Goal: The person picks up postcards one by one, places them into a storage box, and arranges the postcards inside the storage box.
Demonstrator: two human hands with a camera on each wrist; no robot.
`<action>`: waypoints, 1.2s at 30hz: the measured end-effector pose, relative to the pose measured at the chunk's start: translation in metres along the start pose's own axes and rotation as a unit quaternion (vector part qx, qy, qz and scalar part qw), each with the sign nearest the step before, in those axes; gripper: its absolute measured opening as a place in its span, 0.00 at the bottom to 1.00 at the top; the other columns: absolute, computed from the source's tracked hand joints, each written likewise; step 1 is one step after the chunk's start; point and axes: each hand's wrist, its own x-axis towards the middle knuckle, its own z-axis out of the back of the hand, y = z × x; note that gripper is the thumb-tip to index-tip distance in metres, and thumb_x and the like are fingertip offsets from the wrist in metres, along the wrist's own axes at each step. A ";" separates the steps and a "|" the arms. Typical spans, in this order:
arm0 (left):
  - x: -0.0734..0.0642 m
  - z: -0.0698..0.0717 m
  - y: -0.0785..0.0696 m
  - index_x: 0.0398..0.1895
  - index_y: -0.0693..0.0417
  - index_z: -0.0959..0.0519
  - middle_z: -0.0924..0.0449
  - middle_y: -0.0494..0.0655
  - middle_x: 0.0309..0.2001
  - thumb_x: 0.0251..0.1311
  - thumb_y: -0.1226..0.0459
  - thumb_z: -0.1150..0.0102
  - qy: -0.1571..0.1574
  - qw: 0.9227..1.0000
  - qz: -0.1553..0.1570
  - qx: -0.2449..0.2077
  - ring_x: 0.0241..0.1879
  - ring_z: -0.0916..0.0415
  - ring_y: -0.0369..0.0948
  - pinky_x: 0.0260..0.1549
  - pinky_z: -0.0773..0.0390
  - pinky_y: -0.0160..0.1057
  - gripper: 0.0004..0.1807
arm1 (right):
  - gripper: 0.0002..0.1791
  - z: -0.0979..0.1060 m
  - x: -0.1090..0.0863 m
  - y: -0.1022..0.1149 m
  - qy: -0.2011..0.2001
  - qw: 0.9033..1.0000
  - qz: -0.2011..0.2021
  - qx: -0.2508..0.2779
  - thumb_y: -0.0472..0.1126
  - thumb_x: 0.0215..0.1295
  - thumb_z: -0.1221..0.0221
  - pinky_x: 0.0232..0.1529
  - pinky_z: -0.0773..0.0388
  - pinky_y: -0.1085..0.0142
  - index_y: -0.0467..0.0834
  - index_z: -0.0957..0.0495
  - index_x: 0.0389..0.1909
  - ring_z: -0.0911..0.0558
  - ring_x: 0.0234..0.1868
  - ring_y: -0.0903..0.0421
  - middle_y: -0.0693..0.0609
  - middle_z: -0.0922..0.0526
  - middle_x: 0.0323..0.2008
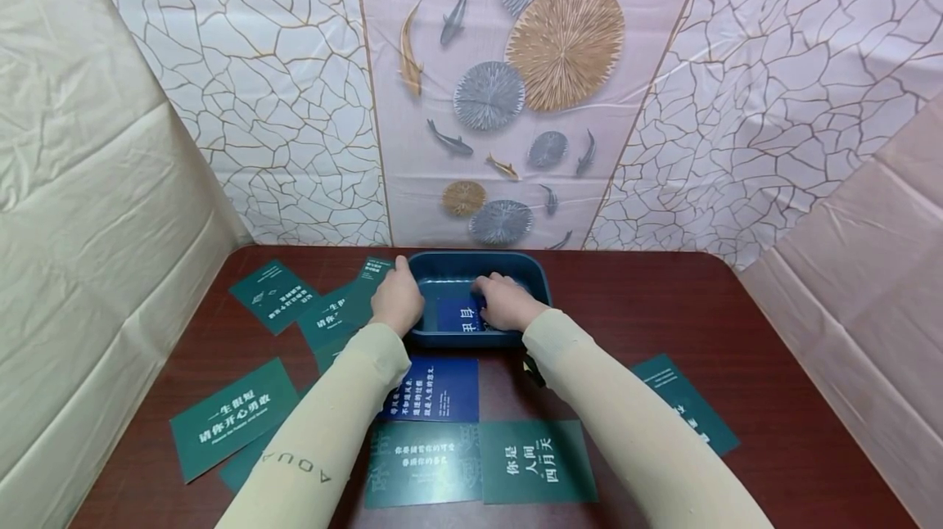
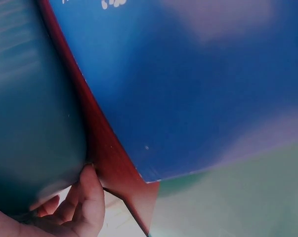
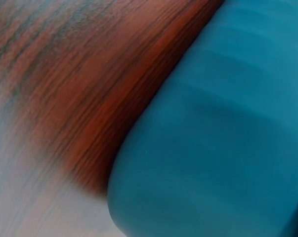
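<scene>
A dark blue tray (image 1: pixel 464 340) with rounded corners stands at the far middle of the table. My left hand (image 1: pixel 398 301) grips its left side; in the left wrist view, bent fingers (image 2: pixel 92 197) hold the tray's edge. Inside the tray, my right hand (image 1: pixel 507 302) has its fingers bent at the right part of a blue card (image 1: pixel 455 314) with white characters; its fingertips are partly hidden. The right wrist view shows only the tray's outer wall (image 3: pixel 213 138) and the table. In front of the tray lies another blue card (image 1: pixel 453 390), partly behind my left sleeve.
Two green cards (image 1: pixel 423 463) (image 1: pixel 540 463) lie side by side near the front. Several more green cards (image 1: pixel 236 416) are spread on the left, some overlapping. One green card (image 1: pixel 688 402) lies right of my right sleeve. Patterned cloth (image 1: pixel 471 144) hangs behind the reddish-brown table (image 1: pixel 626 300).
</scene>
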 end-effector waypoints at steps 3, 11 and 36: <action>0.000 0.000 0.000 0.71 0.58 0.49 0.29 0.60 0.57 0.65 0.66 0.47 -0.002 1.000 0.001 -0.001 0.47 0.23 0.55 0.46 0.25 0.58 0.34 | 0.23 0.000 0.000 0.000 0.000 1.000 0.000 -0.001 0.39 0.69 0.43 0.63 0.36 0.52 0.43 0.29 0.64 0.31 0.61 0.46 0.43 0.28 0.58; 0.000 0.000 0.000 0.70 0.58 0.48 0.28 0.60 0.56 0.65 0.65 0.47 -0.001 1.000 0.000 0.001 0.46 0.23 0.56 0.45 0.25 0.58 0.33 | 0.23 0.001 -0.002 -0.002 -0.027 1.000 0.000 0.004 0.42 0.68 0.42 0.59 0.31 0.52 0.45 0.29 0.63 0.28 0.58 0.48 0.45 0.27 0.57; 0.000 0.000 0.001 0.72 0.59 0.50 0.29 0.61 0.56 0.65 0.66 0.46 -0.002 1.000 -0.005 -0.002 0.43 0.22 0.55 0.43 0.24 0.57 0.35 | 0.34 0.045 -0.119 -0.059 -0.149 0.984 -0.030 0.095 0.52 0.64 0.37 0.55 0.29 0.46 0.42 0.34 0.66 0.28 0.56 0.46 0.42 0.29 0.58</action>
